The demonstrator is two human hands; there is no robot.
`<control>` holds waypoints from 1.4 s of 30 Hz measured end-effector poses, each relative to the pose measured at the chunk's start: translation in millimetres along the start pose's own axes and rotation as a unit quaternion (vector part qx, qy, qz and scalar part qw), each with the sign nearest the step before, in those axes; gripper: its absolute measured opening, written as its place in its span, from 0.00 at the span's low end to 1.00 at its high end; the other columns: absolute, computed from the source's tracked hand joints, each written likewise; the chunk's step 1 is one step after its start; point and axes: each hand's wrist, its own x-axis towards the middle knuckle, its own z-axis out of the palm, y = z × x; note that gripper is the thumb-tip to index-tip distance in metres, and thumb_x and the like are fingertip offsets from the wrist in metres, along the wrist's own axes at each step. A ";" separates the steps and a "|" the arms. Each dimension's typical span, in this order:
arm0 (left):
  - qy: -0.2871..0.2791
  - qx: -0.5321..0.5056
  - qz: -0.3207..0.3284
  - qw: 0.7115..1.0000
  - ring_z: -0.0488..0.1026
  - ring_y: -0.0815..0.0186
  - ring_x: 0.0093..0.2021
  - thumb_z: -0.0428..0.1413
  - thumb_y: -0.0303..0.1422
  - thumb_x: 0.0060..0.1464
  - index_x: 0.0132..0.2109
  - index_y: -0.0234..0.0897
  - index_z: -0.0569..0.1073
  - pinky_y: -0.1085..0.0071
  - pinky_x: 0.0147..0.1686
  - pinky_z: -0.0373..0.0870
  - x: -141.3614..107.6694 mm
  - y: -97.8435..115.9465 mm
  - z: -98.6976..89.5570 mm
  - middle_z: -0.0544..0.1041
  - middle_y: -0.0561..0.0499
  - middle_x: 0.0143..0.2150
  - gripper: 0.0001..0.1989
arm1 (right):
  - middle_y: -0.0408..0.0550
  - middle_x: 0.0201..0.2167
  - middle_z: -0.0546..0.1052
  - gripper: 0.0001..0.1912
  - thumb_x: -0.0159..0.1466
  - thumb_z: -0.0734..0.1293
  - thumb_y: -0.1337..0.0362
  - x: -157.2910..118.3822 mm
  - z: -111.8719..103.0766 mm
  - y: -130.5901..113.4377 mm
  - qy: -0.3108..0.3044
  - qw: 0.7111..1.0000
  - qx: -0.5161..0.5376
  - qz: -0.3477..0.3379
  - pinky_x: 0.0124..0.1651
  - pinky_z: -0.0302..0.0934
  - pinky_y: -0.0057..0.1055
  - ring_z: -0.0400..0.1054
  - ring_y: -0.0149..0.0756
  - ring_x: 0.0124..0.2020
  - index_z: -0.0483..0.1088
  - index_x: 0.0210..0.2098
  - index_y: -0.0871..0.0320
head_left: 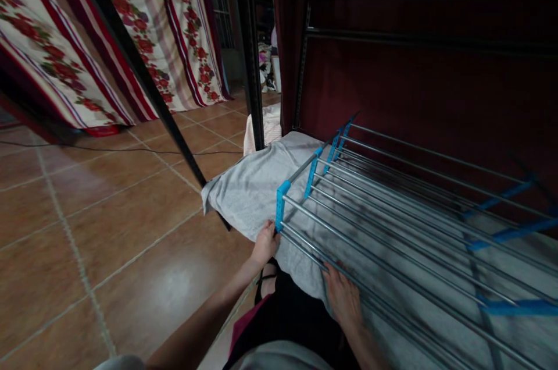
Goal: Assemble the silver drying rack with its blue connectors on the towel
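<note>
A rack of silver metal tubes joined by blue plastic connectors lies over a grey cloth. My left hand grips the rack's near left corner, fingers closed at the lower end of a blue connector. My right hand is farther along the near side, with its fingertips curled over a lower metal tube. Parts of the fingers of both hands are hidden behind the rack. Toward the right, more blue connector bars cross the tubes.
A black metal frame post rises at the cloth's far left corner, and a slanting black leg stands nearer. Dark red fabric hangs behind the rack. A floral striped curtain reaches the tiled floor, where a thin cable runs.
</note>
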 end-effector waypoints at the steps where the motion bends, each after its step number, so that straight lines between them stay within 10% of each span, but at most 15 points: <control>1: 0.001 0.001 -0.001 1.000 0.68 0.64 0.38 0.50 0.19 0.48 0.31 0.38 0.66 0.65 0.42 0.69 0.0 -0.5 0.6 0.67 0.50 0.36 0.09 | 0.55 0.46 0.79 0.18 0.72 0.57 0.56 0.0 -1.0 -1.1 -0.008 1.000 -0.027 -0.007 0.51 0.63 0.37 0.74 0.44 0.46 0.73 0.51 0.54; 11: -0.002 0.007 -0.009 1.000 0.68 0.64 0.38 0.51 0.21 0.50 0.30 0.38 0.66 0.66 0.43 0.70 0.1 -1.1 0.9 0.67 0.51 0.35 0.07 | 0.52 0.47 0.79 0.18 0.74 0.52 0.62 2.3 -7.7 -8.2 -0.041 0.970 -0.230 -0.061 0.48 0.65 0.33 0.74 0.40 0.48 0.70 0.52 0.55; 42: 0.002 0.041 -0.009 0.999 0.69 0.64 0.36 0.50 0.23 0.53 0.32 0.39 0.65 0.65 0.43 0.72 -1.9 2.3 3.2 0.66 0.50 0.36 0.06 | 0.53 0.43 0.80 0.14 0.72 0.57 0.61 3.2 -22.8 -19.7 -0.007 0.961 -0.266 -0.077 0.45 0.66 0.33 0.75 0.40 0.42 0.72 0.50 0.54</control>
